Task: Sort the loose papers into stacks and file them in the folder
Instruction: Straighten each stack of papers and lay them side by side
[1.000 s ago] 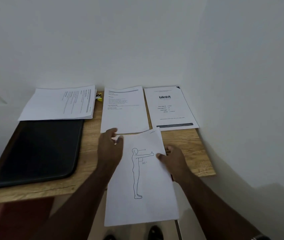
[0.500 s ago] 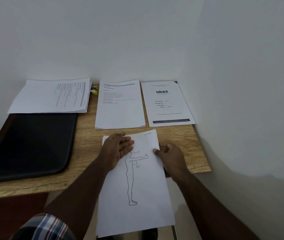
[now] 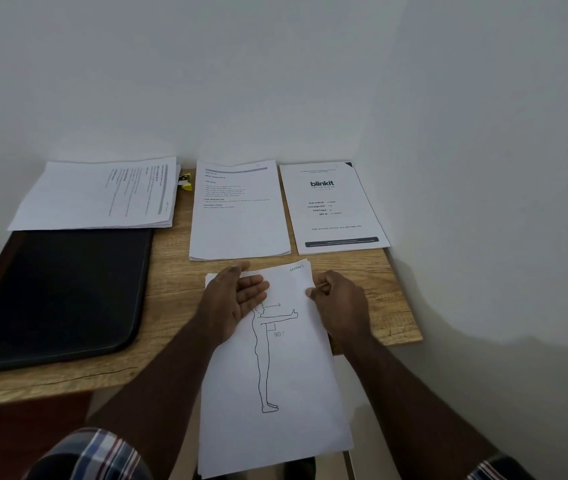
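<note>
— Left hand (image 3: 237, 303)?
— Flat on the upper part of the figure sheet (image 3: 275, 375), fingers straight and close together, pointing right, covering the head of the drawn standing figure.
— Right hand (image 3: 339, 303)?
— At the sheet's right edge near the top, fingers curled, thumb and fingertips pinching that edge.
— And the sheet itself?
— Top end on the wooden worktop (image 3: 171, 292), lower half hanging past the front edge toward the body. Line drawing of a person with one arm stretched out, "90°" marked under the arm, a small handwritten note in the top right corner. Looks like another sheet's corner just beneath at the upper left.
— Other papers?
— Three lots along the back by the wall. Thick stack (image 3: 99, 195) at the left, turned sideways, partly over the black folder (image 3: 57, 292). Text page stack (image 3: 237, 209) in the middle, just beyond the left hand. Blinkit page (image 3: 334, 209) at the right, close to the side wall.
— Anything else?
— Small yellow object (image 3: 185, 181) between the left stack and the middle one; too small to identify. Plaid sleeve (image 3: 99, 455) at the bottom edge.
</note>
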